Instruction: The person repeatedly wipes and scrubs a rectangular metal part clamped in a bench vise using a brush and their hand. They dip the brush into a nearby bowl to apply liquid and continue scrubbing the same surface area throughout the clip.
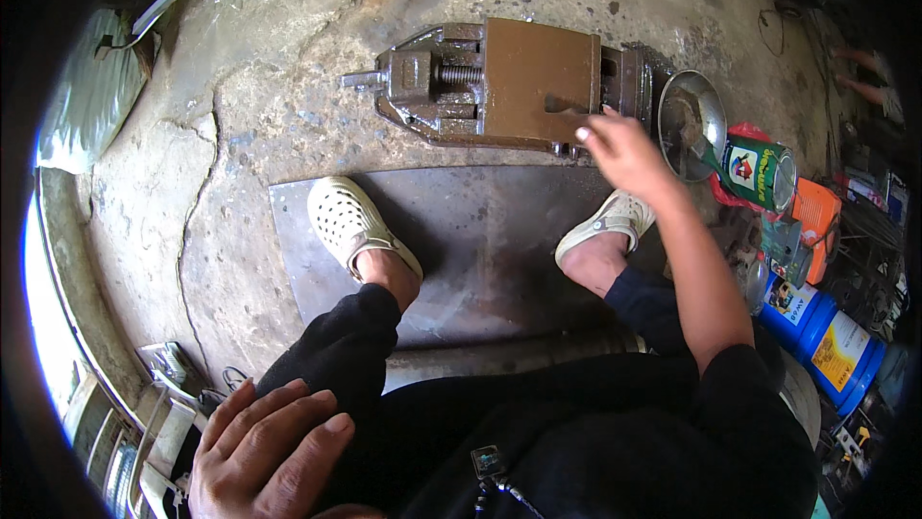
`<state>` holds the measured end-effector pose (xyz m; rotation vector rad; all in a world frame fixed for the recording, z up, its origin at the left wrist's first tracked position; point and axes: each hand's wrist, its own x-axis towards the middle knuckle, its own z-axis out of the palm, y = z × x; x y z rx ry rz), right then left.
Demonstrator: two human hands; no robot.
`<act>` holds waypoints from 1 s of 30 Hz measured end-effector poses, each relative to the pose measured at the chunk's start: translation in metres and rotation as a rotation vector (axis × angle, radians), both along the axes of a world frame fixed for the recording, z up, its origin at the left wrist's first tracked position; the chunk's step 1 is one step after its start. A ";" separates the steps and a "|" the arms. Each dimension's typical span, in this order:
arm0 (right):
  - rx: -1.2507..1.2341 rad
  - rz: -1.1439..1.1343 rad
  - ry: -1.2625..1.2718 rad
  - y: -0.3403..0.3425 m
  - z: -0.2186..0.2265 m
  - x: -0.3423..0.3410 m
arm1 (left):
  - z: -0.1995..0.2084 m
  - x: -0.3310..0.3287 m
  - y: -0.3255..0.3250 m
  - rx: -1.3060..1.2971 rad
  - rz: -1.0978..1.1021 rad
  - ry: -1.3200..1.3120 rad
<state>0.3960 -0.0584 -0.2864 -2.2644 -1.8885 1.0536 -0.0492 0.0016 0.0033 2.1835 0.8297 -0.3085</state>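
A heavy rusty machine vise (499, 82) lies on the cracked concrete floor in front of my feet. My right hand (619, 149) reaches out to its right end, fingertips touching the brown top face near the jaw; whether it pinches anything small I cannot tell. My left hand (264, 447) rests flat with fingers apart on my left knee, holding nothing. I am seated, both feet in white perforated clogs (351, 221) on a dark steel plate (480, 231).
A shiny metal bowl (691, 120) stands right of the vise, next to a green tin can (759, 168), an orange packet (816, 212) and a blue drum (831, 346). Metal scraps lie at the top left, clutter at the bottom left.
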 end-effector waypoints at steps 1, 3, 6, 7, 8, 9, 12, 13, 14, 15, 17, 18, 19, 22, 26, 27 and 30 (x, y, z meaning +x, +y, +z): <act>-0.249 -0.170 -0.022 0.006 0.005 0.009 | -0.002 0.000 0.000 -0.014 0.005 -0.012; 0.103 -0.225 0.227 0.021 0.011 0.025 | -0.002 0.000 -0.001 -0.039 0.008 -0.033; 0.319 -0.133 -0.042 0.042 0.004 0.031 | 0.001 0.002 0.000 -0.025 -0.012 -0.021; 0.479 -0.098 -0.249 0.046 -0.002 0.028 | 0.002 0.003 0.000 -0.023 -0.011 -0.018; 0.683 -0.050 -0.461 0.049 -0.010 0.021 | 0.002 0.004 0.001 -0.020 -0.007 -0.013; 0.628 -0.096 -0.420 0.051 -0.019 0.013 | 0.002 0.005 0.001 -0.019 -0.005 -0.006; 0.237 0.020 -0.423 0.046 -0.045 -0.020 | -0.001 0.007 0.003 -0.011 0.002 -0.016; 0.256 -0.059 -0.406 0.042 -0.052 -0.031 | -0.001 0.007 0.004 -0.031 -0.008 -0.006; 0.231 -0.049 -0.474 0.037 -0.057 -0.040 | -0.002 0.008 0.005 -0.051 -0.015 0.003; 0.357 -0.062 -0.477 0.032 -0.061 -0.049 | -0.002 0.008 0.006 -0.065 -0.020 0.010; 0.268 0.041 -0.486 0.021 -0.061 -0.063 | -0.002 0.007 0.007 -0.053 -0.013 0.029; 0.194 0.086 -0.419 0.015 -0.060 -0.069 | -0.002 0.007 0.007 -0.052 -0.012 0.034; 0.151 0.132 -0.491 0.011 -0.057 -0.071 | -0.002 0.007 0.007 -0.046 -0.004 0.025; 0.077 0.228 -0.573 0.011 -0.049 -0.066 | -0.001 0.005 0.005 -0.024 0.001 0.027; 0.209 0.010 -0.546 0.045 -0.054 -0.040 | -0.001 0.003 0.000 -0.050 -0.004 0.040; 0.229 0.000 -0.542 0.048 -0.055 -0.044 | -0.001 0.003 0.001 -0.052 -0.003 0.040; -0.002 0.257 -0.426 0.020 -0.042 -0.064 | 0.001 -0.001 0.001 -0.034 0.003 0.061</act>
